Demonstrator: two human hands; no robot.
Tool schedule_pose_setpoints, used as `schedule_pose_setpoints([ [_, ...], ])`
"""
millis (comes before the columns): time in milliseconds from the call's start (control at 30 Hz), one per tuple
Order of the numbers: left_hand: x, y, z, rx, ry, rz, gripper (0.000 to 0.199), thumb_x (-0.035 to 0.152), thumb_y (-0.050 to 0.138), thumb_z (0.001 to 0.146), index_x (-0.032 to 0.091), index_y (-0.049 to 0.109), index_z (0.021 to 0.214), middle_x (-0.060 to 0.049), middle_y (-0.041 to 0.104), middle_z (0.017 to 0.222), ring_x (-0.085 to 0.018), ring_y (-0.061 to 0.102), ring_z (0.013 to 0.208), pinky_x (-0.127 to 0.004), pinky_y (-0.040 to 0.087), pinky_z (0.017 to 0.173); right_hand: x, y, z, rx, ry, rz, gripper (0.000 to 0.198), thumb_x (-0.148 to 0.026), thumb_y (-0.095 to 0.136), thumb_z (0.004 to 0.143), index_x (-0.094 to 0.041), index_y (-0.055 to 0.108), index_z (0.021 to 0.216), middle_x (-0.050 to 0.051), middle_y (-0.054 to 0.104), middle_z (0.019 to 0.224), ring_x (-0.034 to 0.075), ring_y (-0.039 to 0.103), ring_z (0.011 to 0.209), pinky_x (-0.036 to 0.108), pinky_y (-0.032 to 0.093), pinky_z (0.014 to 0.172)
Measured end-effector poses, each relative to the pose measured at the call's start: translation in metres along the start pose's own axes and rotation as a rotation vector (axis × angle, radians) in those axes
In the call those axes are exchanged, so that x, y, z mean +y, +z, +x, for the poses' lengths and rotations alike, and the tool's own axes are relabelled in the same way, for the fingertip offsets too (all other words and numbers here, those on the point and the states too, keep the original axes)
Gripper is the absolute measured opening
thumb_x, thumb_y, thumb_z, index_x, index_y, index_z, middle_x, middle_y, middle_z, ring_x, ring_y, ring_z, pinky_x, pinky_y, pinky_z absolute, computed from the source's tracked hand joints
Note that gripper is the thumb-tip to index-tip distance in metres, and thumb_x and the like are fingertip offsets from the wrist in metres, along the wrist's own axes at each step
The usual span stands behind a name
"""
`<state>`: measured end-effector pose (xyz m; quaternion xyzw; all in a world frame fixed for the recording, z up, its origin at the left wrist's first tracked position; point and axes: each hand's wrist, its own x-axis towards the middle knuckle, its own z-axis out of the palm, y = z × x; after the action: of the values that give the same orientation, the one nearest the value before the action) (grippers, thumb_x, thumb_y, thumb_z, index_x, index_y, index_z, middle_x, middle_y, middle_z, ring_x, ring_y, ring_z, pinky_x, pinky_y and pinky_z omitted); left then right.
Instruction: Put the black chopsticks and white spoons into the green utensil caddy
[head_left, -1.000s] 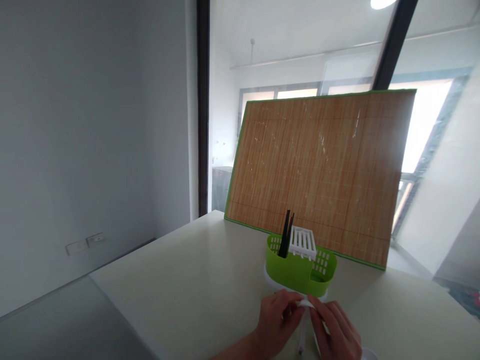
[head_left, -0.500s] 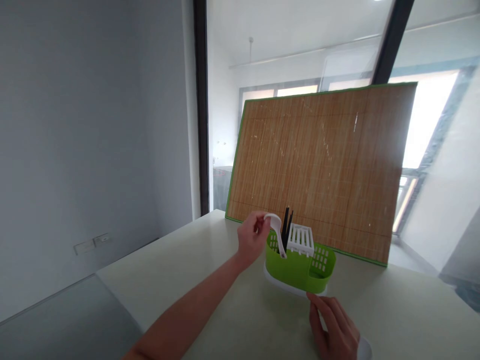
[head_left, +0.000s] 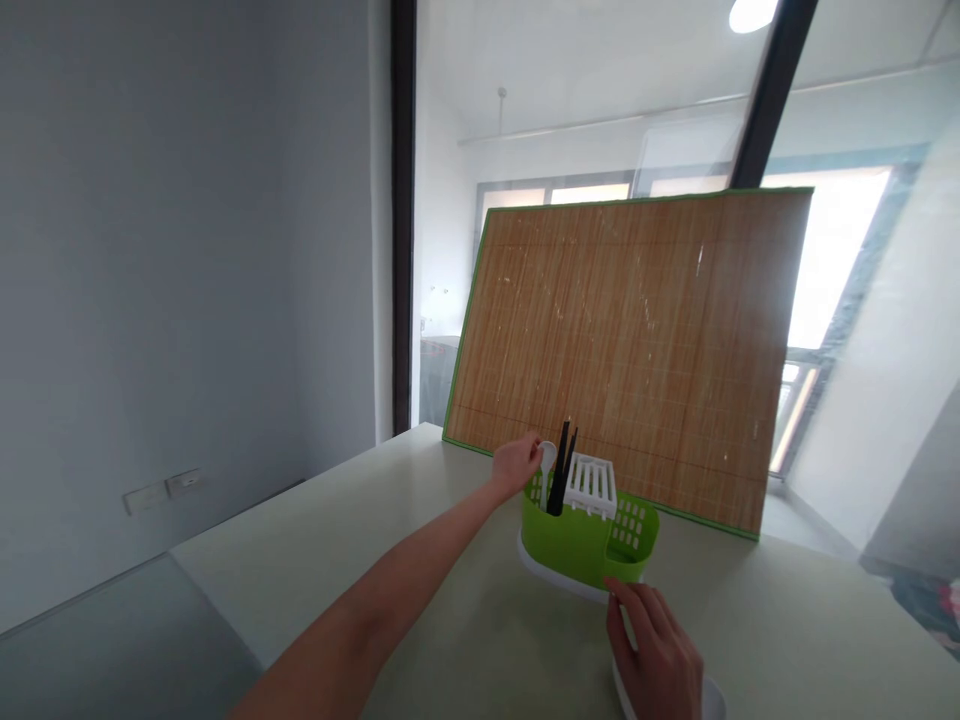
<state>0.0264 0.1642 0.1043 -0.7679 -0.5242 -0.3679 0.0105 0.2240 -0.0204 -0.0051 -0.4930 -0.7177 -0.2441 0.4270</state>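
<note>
My left hand [head_left: 516, 464] pinches the top of a white spoon [head_left: 546, 460], its bowl up and its handle down in the left compartment of a green cutlery holder [head_left: 570, 548]. Black chopstick-like sticks [head_left: 564, 455] stand beside the spoon, with a broader black part low down. My right hand [head_left: 660, 640] is near the holder's front right, thumb and fingers bent but apart. Its fingertips are at the white base [head_left: 559, 580]; whether they press on it I cannot tell. Under that hand lies a white rounded object [head_left: 714, 700], mostly hidden.
A white slotted rack [head_left: 591, 484] sits on the holder's middle, with an open compartment [head_left: 634, 540] to its right. Behind, a green-edged bamboo mat [head_left: 600, 350] leans against the glass. The pale table [head_left: 450, 620] reaches a grey wall [head_left: 187, 300] at left.
My left hand has lowered the spoon from above the holder into its left compartment, turning it upright. My right hand has barely moved. The camera view has shifted slightly.
</note>
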Motion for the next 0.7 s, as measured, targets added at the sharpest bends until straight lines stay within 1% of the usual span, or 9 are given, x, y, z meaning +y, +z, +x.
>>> schedule_pose_setpoints([
  [200,-0.005,0.015,-0.001,-0.121,0.002,0.072,0.018,0.032,0.048,0.084,0.021,0.059,0.093,-0.002,0.066,0.081,-0.019,0.061,0.079,-0.026,0.040,0.067,0.006,0.001,0.000,0.001,0.092,-0.003,0.018,-0.028,0.045,0.090,-0.023,0.057,0.102,0.003,0.062,0.092,0.016,0.058,0.083,0.027,0.041,0.071],
  [300,-0.007,0.017,-0.002,-0.146,-0.014,0.096,0.019,0.033,0.049,0.082,0.021,0.061,0.089,-0.003,0.066,0.081,-0.020,0.061,0.081,-0.026,0.041,0.068,0.007,0.003,-0.001,0.003,0.082,0.006,0.018,-0.029,0.044,0.091,-0.024,0.058,0.101,0.002,0.062,0.092,0.015,0.057,0.083,0.026,0.041,0.071],
  [400,-0.007,0.016,-0.004,-0.145,-0.030,0.103,0.019,0.033,0.050,0.081,0.020,0.062,0.089,-0.003,0.066,0.079,-0.020,0.061,0.080,-0.027,0.042,0.067,0.008,0.004,-0.003,0.006,0.070,0.017,0.019,-0.031,0.043,0.091,-0.025,0.058,0.102,0.002,0.061,0.092,0.015,0.057,0.084,0.025,0.040,0.072],
  [467,-0.006,0.011,-0.005,-0.125,-0.033,0.091,0.020,0.033,0.053,0.080,0.021,0.062,0.094,-0.002,0.065,0.077,-0.020,0.061,0.078,-0.026,0.042,0.065,0.009,0.005,-0.004,-0.003,0.085,0.021,0.020,-0.031,0.043,0.090,-0.025,0.058,0.102,0.001,0.061,0.093,0.015,0.057,0.085,0.025,0.040,0.073],
  [533,-0.003,0.003,-0.007,-0.081,-0.033,0.068,0.027,0.033,0.054,0.079,0.022,0.059,0.103,-0.001,0.064,0.077,-0.019,0.061,0.077,-0.025,0.041,0.064,0.010,0.005,-0.005,-0.007,0.134,0.038,0.020,-0.033,0.044,0.090,-0.026,0.058,0.102,0.001,0.061,0.094,0.015,0.057,0.086,0.024,0.040,0.072],
  [600,0.003,-0.006,-0.013,-0.021,-0.033,0.042,0.033,0.034,0.050,0.083,0.023,0.053,0.114,0.000,0.064,0.080,-0.016,0.059,0.077,-0.024,0.041,0.065,0.011,0.004,-0.005,-0.003,0.228,0.081,0.021,-0.036,0.045,0.089,-0.026,0.058,0.102,0.000,0.061,0.093,0.014,0.057,0.078,0.023,0.040,0.067],
  [633,0.007,-0.009,-0.020,0.028,-0.030,0.008,0.032,0.033,0.046,0.085,0.023,0.051,0.116,0.001,0.063,0.081,-0.015,0.059,0.076,-0.023,0.040,0.065,0.013,0.002,-0.004,0.007,0.291,0.115,0.022,-0.038,0.045,0.089,-0.026,0.058,0.101,0.000,0.061,0.092,0.012,0.056,0.072,0.022,0.040,0.064],
  [700,0.018,-0.011,-0.039,0.139,0.002,-0.123,0.028,0.032,0.039,0.089,0.021,0.051,0.113,0.001,0.060,0.077,-0.011,0.056,0.069,-0.021,0.039,0.063,0.016,-0.002,-0.002,0.052,0.424,0.185,0.026,-0.041,0.044,0.087,-0.025,0.059,0.101,-0.001,0.060,0.087,0.011,0.053,0.063,0.022,0.040,0.060],
])
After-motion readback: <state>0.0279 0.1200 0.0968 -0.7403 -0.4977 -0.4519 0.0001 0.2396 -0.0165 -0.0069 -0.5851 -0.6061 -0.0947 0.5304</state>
